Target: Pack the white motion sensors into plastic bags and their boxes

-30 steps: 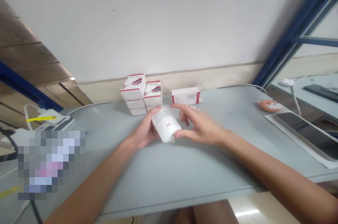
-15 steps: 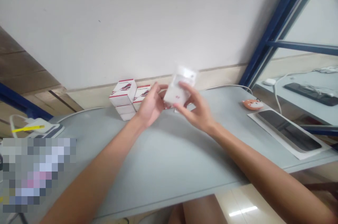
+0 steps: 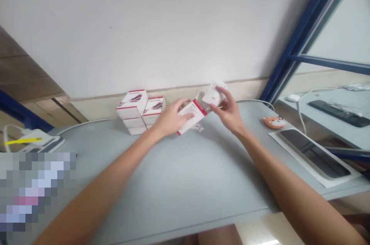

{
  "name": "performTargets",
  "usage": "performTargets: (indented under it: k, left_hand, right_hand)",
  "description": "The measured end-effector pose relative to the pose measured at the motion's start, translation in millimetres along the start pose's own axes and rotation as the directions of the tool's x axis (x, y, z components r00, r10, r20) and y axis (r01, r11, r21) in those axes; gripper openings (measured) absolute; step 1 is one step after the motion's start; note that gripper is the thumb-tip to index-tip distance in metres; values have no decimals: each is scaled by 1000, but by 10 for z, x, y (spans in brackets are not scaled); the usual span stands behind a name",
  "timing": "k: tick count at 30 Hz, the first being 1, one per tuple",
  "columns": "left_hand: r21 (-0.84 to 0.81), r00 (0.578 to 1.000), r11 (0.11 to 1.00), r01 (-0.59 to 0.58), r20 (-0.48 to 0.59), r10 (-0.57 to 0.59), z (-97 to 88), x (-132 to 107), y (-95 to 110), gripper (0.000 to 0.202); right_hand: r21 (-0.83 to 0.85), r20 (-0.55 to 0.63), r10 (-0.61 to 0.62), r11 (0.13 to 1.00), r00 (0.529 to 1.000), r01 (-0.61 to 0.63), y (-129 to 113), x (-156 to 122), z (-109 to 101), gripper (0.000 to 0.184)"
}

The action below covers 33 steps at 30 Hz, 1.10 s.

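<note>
Gripping left: my left hand (image 3: 172, 117) clasps the open cardboard box (image 3: 192, 117), light and thin-walled, safest held by its sides.
Gripping right: my right hand (image 3: 228, 113) pinches the white device (image 3: 212, 96), light and smooth, so fingertips stay on its edges.

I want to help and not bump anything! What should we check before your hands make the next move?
1. The left hand is holding the white and red box: ok.
2. The right hand is holding the white item: ok.
3. The box's flap is standing open: ok.
4. The stacks of boxes are standing upright, apart from the left hand: ok.
5. The white item is not touching the box: cannot tell, they are very close.
6. The small white bit on the table: cannot tell what it is.
</note>
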<state>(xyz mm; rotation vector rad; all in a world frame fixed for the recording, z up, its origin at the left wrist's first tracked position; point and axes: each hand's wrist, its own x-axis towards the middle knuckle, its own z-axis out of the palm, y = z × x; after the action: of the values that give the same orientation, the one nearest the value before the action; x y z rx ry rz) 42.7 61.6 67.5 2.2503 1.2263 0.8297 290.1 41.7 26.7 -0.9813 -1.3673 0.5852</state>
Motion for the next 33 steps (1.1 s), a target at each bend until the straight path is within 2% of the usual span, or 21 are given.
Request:
performTargets:
  k: [2, 4, 6, 8, 11, 15, 17, 20, 21, 22, 25, 26, 30, 33]
  left_hand:
    - [-79, 999, 997, 24, -28, -26, -63, -311, 27, 61]
    - [-190, 997, 980, 64, -35, -71, -98, -600, 25, 61]
    - [-301, 997, 951, 65, -27, -77, -107, -820, 1, 60]
    - [-388, 991, 919, 64, -82, -104, -94, -965, -32, 59]
    - [-476, 984, 878, 53, -123, -127, -36, -1087, -70, 60]
    - [-546, 984, 836, -49, -172, -55, 107, -1181, -116, 58]
    - [-589, 978, 803, -96, -206, -34, 193, -1212, -152, 61]
    - [-619, 968, 775, -131, -249, -35, 294, -1236, -208, 74]
    - [-618, 966, 774, -140, -258, -31, 313, -1238, -222, 79]
    - [-616, 965, 774, -147, -260, -24, 325, -1237, -230, 82]
    - [-624, 971, 767, -151, -240, -4, 330, -1232, -227, 87]
    - [-633, 973, 760, -151, -229, 3, 328, -1233, -219, 87]
    - [-646, 977, 744, -167, -212, 35, 337, -1253, -187, 84]
    - [-631, 973, 755, -179, -227, 41, 359, -1274, -186, 84]
  right_hand:
    - [-115, 150, -68, 990, 986, 86, -165, -90, 85, 62]
    - [-200, 317, -83, 968, 945, 152, -320, -199, 174, 56]
    - [-207, 392, -69, 965, 917, 161, -422, -306, 259, 56]
    - [-184, 436, -49, 972, 899, 143, -467, -398, 332, 55]
    - [-135, 454, -44, 984, 890, 117, -484, -493, 402, 48]
    - [-116, 473, -42, 987, 880, 110, -543, -561, 411, 42]
    - [-130, 521, -76, 977, 850, 167, -594, -585, 408, 42]
    - [-184, 599, -172, 921, 782, 343, -643, -638, 441, 42]
    - [-211, 593, -200, 896, 780, 391, -644, -661, 463, 45]
    - [-237, 559, -224, 880, 798, 413, -638, -684, 487, 49]
    - [-274, 398, -223, 897, 890, 347, -607, -735, 542, 71]
    - [-278, 370, -208, 905, 906, 321, -602, -739, 549, 72]
    - [-300, 375, -232, 886, 897, 354, -632, -712, 537, 40]
    - [-280, 344, -295, 874, 891, 398, -666, -683, 531, 32]
